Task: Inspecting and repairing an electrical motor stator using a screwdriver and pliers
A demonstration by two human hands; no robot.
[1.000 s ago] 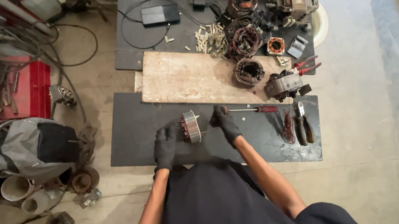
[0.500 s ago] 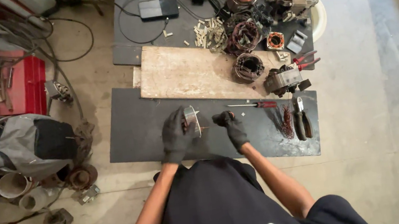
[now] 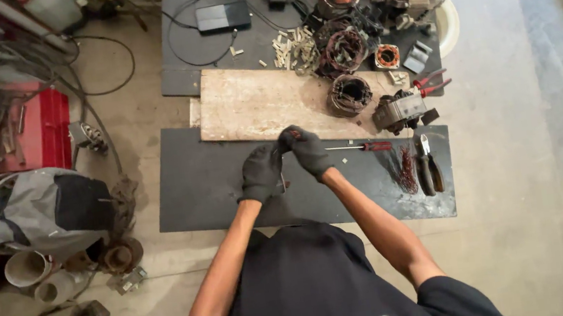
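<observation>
Left hand (image 3: 261, 173): gloved, curled closed around a small part (image 3: 283, 172), mostly hidden
Right hand (image 3: 307, 149): gloved, fingers pinched at the part's top, 1 o'clock of the left
Part: between both hands, over the dark mat (image 3: 206, 189)
Technique: brace low, likely work only with fingertips
Screwdriver (image 3: 360, 147): one, 3 o'clock
Pliers: two dark (image 3: 428, 166), one red (image 3: 431, 82)
Stators (image 3: 351, 94): about four, 1 o'clock, far

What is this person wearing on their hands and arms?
Black work gloves cover both the left hand and the right hand, ending at the wrists. The forearms are bare. A black short-sleeved T-shirt with a white marking low on the chest covers the upper arms.
</observation>
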